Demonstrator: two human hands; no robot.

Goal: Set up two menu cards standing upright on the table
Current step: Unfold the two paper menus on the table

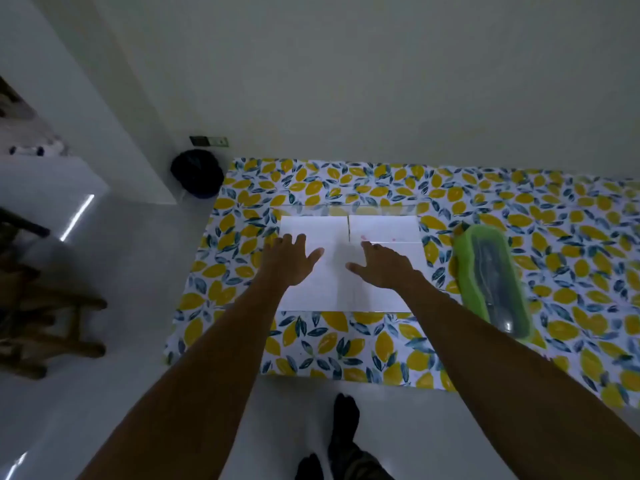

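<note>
Two white menu cards lie side by side on the table with the lemon-print cloth (311,348). The left card (311,292) lies flat under my left hand (289,259), whose fingers are spread and holding nothing. The right card (382,228) shows a fold line and faint pink marks on its far panel. My right hand (384,265) hovers over or rests on its near panel, fingers apart, empty. Whether the far panels are raised is hard to tell.
A green plastic case with a clear lid (491,282) lies to the right of the cards. A dark round bin (197,176) stands on the floor past the table's left corner. Wooden furniture (52,323) is at far left. A wall rises behind the table.
</note>
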